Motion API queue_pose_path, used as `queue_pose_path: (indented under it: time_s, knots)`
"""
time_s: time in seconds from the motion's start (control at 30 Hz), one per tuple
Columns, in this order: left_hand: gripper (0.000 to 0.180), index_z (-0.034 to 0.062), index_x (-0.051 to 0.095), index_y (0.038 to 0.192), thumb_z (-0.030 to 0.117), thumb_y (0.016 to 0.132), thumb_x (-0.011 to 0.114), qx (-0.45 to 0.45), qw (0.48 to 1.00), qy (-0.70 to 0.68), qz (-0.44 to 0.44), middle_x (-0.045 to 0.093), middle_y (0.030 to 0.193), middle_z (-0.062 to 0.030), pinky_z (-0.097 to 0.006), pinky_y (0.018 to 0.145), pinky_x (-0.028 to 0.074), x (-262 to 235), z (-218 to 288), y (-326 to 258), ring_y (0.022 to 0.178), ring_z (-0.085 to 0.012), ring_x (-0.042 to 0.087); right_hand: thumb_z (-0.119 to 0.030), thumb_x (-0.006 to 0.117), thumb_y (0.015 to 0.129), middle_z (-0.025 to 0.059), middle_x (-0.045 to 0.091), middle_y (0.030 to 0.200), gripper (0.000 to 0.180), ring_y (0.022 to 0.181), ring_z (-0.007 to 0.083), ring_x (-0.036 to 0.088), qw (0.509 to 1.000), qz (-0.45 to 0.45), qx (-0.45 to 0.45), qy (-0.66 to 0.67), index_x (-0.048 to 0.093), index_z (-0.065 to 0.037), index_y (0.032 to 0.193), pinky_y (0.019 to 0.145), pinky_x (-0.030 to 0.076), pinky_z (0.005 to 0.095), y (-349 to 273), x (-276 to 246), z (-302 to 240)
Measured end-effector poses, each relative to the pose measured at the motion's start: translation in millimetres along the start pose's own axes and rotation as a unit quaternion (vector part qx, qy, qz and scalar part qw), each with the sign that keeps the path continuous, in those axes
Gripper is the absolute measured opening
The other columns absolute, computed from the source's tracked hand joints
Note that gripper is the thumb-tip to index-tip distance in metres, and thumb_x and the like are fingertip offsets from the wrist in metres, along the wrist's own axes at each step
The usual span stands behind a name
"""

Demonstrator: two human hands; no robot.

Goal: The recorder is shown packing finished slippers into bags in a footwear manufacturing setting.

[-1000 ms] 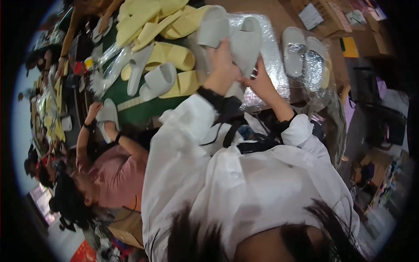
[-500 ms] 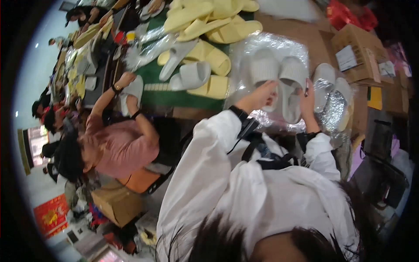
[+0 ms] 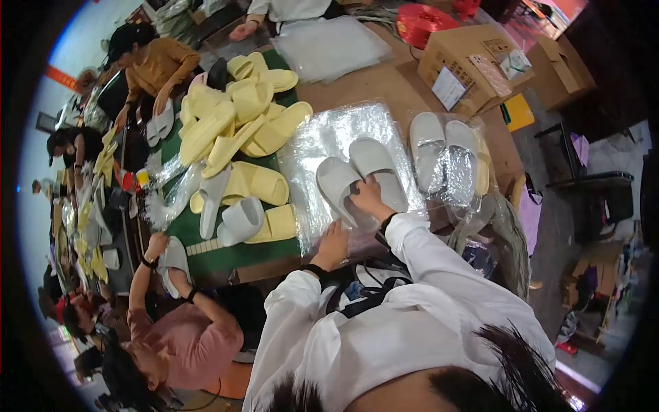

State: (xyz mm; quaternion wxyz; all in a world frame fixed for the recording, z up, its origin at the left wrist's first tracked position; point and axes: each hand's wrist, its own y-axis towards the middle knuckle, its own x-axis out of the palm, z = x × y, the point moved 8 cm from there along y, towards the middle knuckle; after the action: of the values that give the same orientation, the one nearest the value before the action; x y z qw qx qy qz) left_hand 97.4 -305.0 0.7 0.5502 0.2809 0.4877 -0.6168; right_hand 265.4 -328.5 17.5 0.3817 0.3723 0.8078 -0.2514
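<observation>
Packing workshop: my long table (image 3: 384, 89) heaped with yellow slippers (image 3: 233, 130), plastic bags (image 3: 329, 44), cardboard boxes (image 3: 467, 58), co-workers (image 3: 185, 336) alongside.

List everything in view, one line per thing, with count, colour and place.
grey slippers: two, pale grey, side by side on the plastic sheet, under the hands
plastic sheet: one, clear, spread on the table
bagged slippers: one pair, pale grey, in clear wrap, right of the sheet
yellow slippers: a heap, yellow, on the table's left part
cardboard boxes: two at least, brown, far right
red roll: one, red, at the far edge
co-worker in pink: one, lower left, holding a grey slipper
left hand: on the sheet's near edge
right hand: on the grey slippers
</observation>
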Motion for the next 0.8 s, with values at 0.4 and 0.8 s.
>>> queue_pose_path:
  time_s: [0.4,0.8]
  knots:
    - [0.045,0.0046,0.045,0.123,0.021,0.081,0.046,0.076,0.984,0.155,-0.034,0.043,0.128,-0.0076,-0.042,0.082,0.038,-8.9,5.4,17.4,0.102,-0.0288,0.049,0.004,0.049,0.076,0.0067,0.060,0.105,0.033,0.095,0.0139,0.053,0.924,-0.208,0.013,0.320,0.058,-0.001,0.107,0.086,0.040,0.0256,-109.1,-114.6,25.4]
    - [0.071,0.0039,0.026,0.135,-0.005,0.069,0.049,0.176,0.970,0.099,0.139,0.046,0.123,-0.0130,-0.037,0.080,0.041,-91.9,6.5,41.0,0.090,-0.0276,0.048,-0.006,0.056,0.069,0.0134,0.049,0.085,0.020,0.076,0.0302,0.053,0.974,-0.135,-0.065,0.168,0.058,-0.001,0.088,0.071,0.043,0.0368,-157.9,-94.2,17.3]
